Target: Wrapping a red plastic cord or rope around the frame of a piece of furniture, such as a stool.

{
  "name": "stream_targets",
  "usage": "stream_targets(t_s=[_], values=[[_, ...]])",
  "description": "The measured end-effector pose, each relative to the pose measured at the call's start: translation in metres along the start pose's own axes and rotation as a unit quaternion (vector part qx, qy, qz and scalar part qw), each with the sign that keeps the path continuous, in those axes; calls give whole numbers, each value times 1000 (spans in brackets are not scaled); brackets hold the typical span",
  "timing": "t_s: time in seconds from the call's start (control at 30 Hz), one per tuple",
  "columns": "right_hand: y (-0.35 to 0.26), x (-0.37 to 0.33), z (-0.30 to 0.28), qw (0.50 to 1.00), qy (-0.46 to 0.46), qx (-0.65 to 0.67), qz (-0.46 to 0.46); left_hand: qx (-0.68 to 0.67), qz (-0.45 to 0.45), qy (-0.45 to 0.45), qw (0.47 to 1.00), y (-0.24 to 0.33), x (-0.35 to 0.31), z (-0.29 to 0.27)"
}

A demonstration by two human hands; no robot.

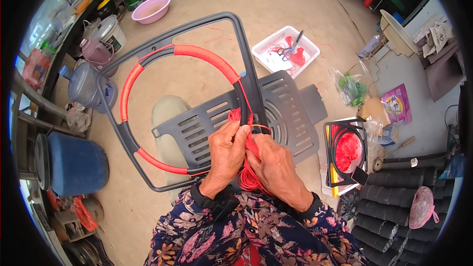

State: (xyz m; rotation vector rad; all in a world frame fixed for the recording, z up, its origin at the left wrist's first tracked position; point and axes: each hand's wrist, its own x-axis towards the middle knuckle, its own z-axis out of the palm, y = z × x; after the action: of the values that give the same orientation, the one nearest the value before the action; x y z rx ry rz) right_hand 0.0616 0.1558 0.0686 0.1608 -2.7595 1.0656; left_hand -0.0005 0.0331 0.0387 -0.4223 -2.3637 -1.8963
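Observation:
A dark ring (129, 136) sits inside a grey rectangular frame (116, 118), joined to a slotted grey plastic panel (204, 120). Red cord (209, 60) is wound tightly over several stretches of the ring; dark bare sections show between them. At the ring's lower right, my left hand (226, 150) is closed, thumb and fingers pinching the cord against the ring. Beside it my right hand (273, 162) is closed around a hank of loose red cord (250, 175), which hangs down between both hands. My fingers partly hide the cord and the ring there.
A white tray (258, 49) with scissors (290, 49) and red cord stands ahead. At right, a black frame (327, 140) surrounds a red cord bundle (347, 150), near black rolls (384, 216). A blue barrel (81, 162), water jug (91, 88) and pink basin (152, 17) stand left.

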Motion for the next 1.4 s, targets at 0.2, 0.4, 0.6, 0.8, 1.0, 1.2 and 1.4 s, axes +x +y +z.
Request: stream_targets(t_s=[0.2, 0.4, 0.6, 0.8, 1.0, 1.2, 1.4], values=[[1, 10, 3, 992, 59, -97, -52, -62, -95, -29, 993, -21, -2, 4], [12, 23, 0, 990, 57, -104, -72, -139, -175, -37, 974, -11, 1, 0], [24, 46, -51, 980, 47, 159, 108, -187, -214, -68, 956, -10, -5, -15], [43, 78, -42, 911, -259, 180, 265, -199, -240, -70, 948, -13, -5, -19], [61, 67, -28, 828, -261, 390, 307, -234, -252, -67, 936, -14, -10, -25], [90, 52, -17, 678, -342, 578, 300, -251, -245, -93, 932, 0, -12, -35], [53, 53, -12, 745, -254, 559, 259, -256, -238, -87, 933, 12, -16, -42]])
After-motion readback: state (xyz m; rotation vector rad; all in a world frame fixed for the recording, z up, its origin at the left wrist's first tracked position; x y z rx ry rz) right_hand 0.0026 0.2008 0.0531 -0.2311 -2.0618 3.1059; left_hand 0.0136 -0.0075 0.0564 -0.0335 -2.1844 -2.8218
